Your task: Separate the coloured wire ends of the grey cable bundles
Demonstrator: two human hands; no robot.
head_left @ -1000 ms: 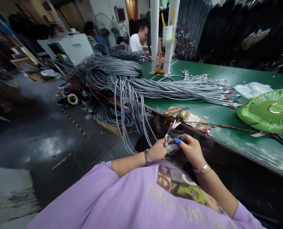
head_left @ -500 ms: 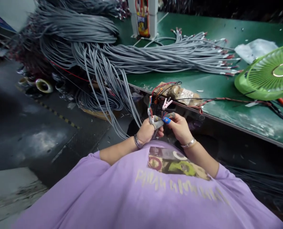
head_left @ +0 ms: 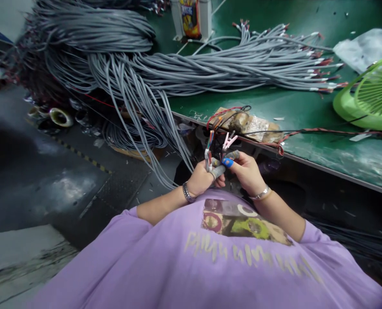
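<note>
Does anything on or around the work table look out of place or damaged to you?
Some grey cables droop over the near edge of the green table while other cables lie along its top, so they look askew. A small pale scrap lies loose near the brown lump, like stray litter. I see no spill or clear damage.

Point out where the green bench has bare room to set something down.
Between the grey cables and the red-and-black wire, but for a pale scrap; also between that wire and the bench's front edge. Crowded: under the cables and around the taped block.
</note>
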